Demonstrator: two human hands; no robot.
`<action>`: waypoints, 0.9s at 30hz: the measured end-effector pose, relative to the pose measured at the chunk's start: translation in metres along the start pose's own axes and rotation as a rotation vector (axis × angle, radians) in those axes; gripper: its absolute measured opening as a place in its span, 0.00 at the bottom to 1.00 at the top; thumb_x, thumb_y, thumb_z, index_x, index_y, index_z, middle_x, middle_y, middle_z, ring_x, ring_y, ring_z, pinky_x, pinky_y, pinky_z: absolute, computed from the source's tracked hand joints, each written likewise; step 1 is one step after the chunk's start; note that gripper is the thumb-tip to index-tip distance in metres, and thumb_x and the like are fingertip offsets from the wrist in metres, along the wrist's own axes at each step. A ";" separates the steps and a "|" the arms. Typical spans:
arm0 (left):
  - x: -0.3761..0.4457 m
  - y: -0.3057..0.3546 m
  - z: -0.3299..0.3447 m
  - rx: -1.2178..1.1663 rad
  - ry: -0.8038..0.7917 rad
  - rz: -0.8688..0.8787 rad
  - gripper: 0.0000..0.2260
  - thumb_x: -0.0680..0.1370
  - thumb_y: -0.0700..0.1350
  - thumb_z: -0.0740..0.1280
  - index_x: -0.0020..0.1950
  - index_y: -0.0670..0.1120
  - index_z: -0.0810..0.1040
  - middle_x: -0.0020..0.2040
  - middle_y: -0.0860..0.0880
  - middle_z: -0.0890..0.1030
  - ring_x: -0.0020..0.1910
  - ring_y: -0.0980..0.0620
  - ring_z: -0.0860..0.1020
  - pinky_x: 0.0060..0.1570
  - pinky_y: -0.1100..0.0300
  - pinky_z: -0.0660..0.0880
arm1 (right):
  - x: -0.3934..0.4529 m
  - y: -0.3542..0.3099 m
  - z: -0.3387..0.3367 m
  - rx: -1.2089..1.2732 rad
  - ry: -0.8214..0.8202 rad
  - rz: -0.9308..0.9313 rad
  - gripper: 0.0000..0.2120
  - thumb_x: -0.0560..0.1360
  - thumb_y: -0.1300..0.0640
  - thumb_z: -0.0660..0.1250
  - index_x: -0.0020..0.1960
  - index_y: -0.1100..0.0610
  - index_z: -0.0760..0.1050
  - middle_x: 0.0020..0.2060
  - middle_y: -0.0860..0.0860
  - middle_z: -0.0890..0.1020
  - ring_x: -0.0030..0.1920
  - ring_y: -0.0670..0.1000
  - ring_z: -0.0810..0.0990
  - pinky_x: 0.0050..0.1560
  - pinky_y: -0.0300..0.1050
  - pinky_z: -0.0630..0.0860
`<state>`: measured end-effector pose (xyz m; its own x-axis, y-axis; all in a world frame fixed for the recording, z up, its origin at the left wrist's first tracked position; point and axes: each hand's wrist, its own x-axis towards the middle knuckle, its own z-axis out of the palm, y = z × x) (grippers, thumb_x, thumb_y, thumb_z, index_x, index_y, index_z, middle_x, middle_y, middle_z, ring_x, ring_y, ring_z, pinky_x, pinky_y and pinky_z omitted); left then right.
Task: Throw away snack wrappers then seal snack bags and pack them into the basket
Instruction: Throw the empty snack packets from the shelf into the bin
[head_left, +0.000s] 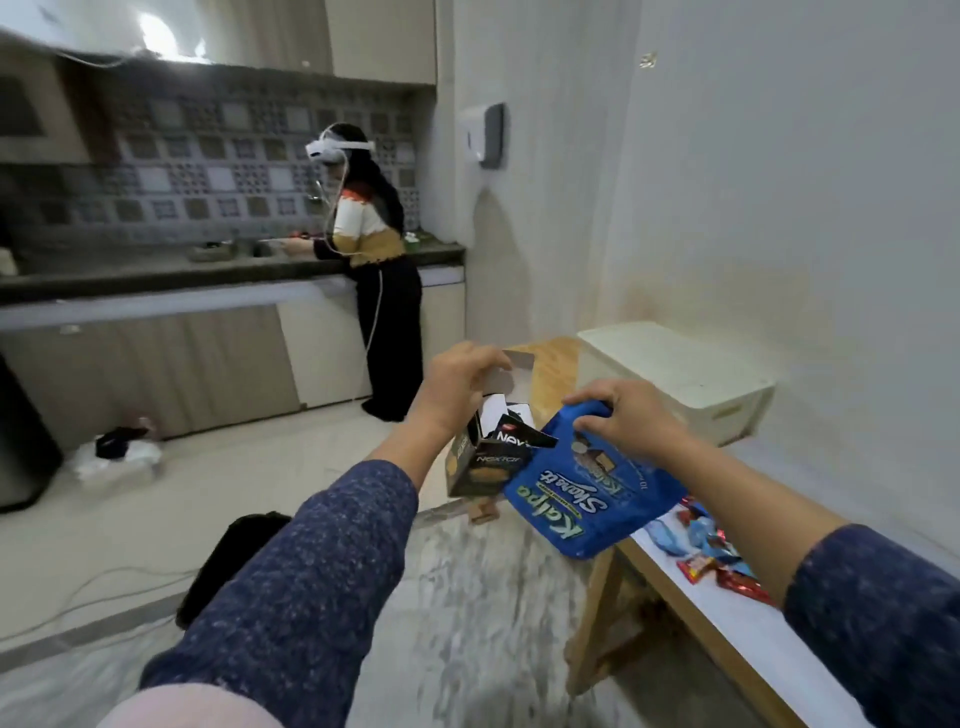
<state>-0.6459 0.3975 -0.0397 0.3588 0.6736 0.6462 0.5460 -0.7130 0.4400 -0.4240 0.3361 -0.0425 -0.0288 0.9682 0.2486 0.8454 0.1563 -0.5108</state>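
Two hands are out in front of me, both busy past the near end of the tabletop (670, 574). My left hand (457, 384) pinches the raised flap of a dark snack box (485, 467), which hangs open-topped just off the tabletop's end corner, over the floor. My right hand (631, 415) grips the upper edge of a blue snack bag (582, 499); the bag droops across that same corner and touches the box's side. On the tabletop behind the bag I see a scatter of red and blue wrappers (711, 551) close to its front edge. A cream lidded bin (685, 384) stands beyond the tabletop against the wall. Left of the tabletop the floor lies open, apart from a black bag (234, 551) and a trailing cable (93, 592). Another person (379, 270) stands well off at the kitchen counter (156, 280).
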 end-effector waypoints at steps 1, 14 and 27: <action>0.003 -0.019 -0.007 0.044 0.002 -0.049 0.18 0.67 0.26 0.64 0.51 0.42 0.82 0.47 0.40 0.81 0.47 0.42 0.78 0.47 0.61 0.70 | 0.023 -0.006 0.013 0.020 -0.029 -0.035 0.13 0.71 0.59 0.72 0.55 0.52 0.81 0.53 0.50 0.83 0.50 0.47 0.77 0.47 0.33 0.69; -0.010 -0.227 -0.105 0.345 0.268 -0.484 0.12 0.73 0.30 0.65 0.53 0.40 0.81 0.49 0.42 0.83 0.49 0.45 0.80 0.54 0.63 0.72 | 0.272 -0.119 0.182 0.078 -0.343 -0.498 0.14 0.71 0.58 0.71 0.57 0.52 0.80 0.56 0.52 0.82 0.55 0.51 0.78 0.54 0.42 0.74; -0.127 -0.424 -0.180 0.398 0.376 -0.989 0.09 0.75 0.38 0.67 0.53 0.46 0.81 0.50 0.50 0.82 0.45 0.58 0.75 0.50 0.73 0.67 | 0.376 -0.261 0.428 0.201 -0.714 -0.661 0.13 0.71 0.61 0.71 0.55 0.54 0.81 0.55 0.50 0.82 0.53 0.47 0.77 0.52 0.34 0.69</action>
<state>-1.0591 0.5793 -0.1961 -0.5789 0.7580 0.3005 0.6900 0.2590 0.6759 -0.8841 0.7427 -0.1676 -0.8318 0.5549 0.0136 0.4395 0.6734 -0.5945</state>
